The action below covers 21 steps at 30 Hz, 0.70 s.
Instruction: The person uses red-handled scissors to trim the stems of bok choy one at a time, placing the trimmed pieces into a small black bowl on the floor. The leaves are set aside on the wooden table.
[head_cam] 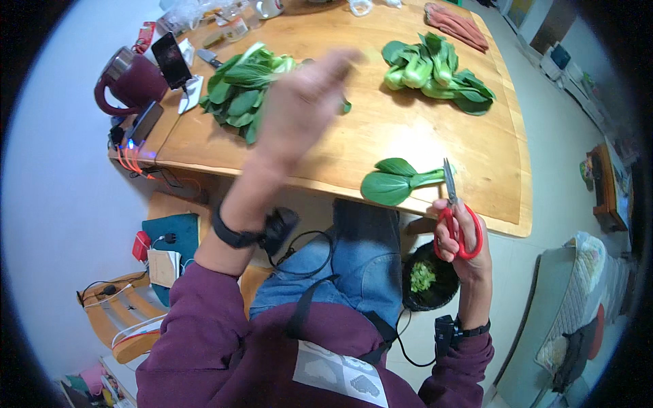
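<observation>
My right hand (461,237) holds red-handled scissors (460,229), their blades nearly together and pointing up over the table's near edge. Just left of the blades, bok choy leaves with a pale stalk (390,186) lie on the wooden table (352,148). My left hand (311,97) is raised over the table and blurred, so whether it holds anything cannot be made out. It partly covers a pile of bok choy (242,92) at the left. Another group of bok choy heads (423,69) lies at the back right. A small green leaf piece (347,107) shows beside my left hand.
A black bin (431,301) with green scraps stands on the floor below the right hand. At the table's left are a maroon kettle (130,79), a propped phone (172,60), cables and a knife (208,57). A pink cloth (455,26) lies at the far right.
</observation>
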{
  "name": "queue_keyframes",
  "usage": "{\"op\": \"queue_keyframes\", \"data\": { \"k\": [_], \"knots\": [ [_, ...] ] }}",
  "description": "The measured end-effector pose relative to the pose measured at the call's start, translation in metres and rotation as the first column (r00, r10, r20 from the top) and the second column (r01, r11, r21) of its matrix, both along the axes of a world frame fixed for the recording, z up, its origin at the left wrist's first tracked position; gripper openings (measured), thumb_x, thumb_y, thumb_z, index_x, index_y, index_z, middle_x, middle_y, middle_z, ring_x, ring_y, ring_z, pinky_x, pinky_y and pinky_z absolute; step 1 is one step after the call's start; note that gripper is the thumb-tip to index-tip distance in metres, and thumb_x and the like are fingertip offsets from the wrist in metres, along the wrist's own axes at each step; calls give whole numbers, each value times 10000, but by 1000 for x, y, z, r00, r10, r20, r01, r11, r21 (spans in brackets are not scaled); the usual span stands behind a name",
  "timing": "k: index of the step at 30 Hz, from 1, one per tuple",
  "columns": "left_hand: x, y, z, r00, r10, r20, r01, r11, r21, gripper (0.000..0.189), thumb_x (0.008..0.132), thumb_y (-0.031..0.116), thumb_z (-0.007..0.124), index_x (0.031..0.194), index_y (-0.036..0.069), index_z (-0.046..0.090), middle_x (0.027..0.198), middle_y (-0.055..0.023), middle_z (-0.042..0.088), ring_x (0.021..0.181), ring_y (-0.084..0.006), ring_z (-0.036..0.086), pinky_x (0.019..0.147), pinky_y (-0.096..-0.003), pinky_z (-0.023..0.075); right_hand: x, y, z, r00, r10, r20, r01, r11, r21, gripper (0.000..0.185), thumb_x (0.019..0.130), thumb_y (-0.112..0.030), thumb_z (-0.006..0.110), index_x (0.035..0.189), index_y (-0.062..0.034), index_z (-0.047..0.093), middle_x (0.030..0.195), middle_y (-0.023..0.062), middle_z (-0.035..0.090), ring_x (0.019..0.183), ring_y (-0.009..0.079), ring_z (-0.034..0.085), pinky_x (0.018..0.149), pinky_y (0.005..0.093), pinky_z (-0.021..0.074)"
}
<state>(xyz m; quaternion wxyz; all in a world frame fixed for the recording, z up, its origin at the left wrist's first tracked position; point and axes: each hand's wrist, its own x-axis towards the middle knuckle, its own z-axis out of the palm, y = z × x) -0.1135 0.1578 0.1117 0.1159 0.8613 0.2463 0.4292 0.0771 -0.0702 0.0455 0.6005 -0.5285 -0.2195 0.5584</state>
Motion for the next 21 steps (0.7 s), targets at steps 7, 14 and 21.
{"op": "queue_keyframes", "data": {
  "k": [7,14,21],
  "knots": [
    [-52,104,2,881,384,-276,-277,892,358,153,875,135,590,946,13,648,931,-205,656,874,-348,636,785,-420,513,2,-1,-9,994,-37,-99,38,999,16,413,1013,-344,413,1093,29,569,511,2,418,369,56,346,343,191,332],
    [-44,77,-9,882,439,-173,-284,786,549,203,879,107,582,1052,11,626,1194,-201,570,1051,-390,562,907,-452,458,6,-3,-17,990,14,-139,-9,999,35,424,1030,-349,356,1165,6,543,543,-9,415,385,43,335,323,183,336],
    [39,-67,-30,852,-411,-325,428,904,-20,115,821,130,572,900,47,566,861,-104,571,872,-296,599,741,-414,512,2,-3,-13,988,-25,-149,30,999,36,395,1019,-338,389,1123,3,557,546,4,436,388,53,342,338,193,318]
  ]
}}
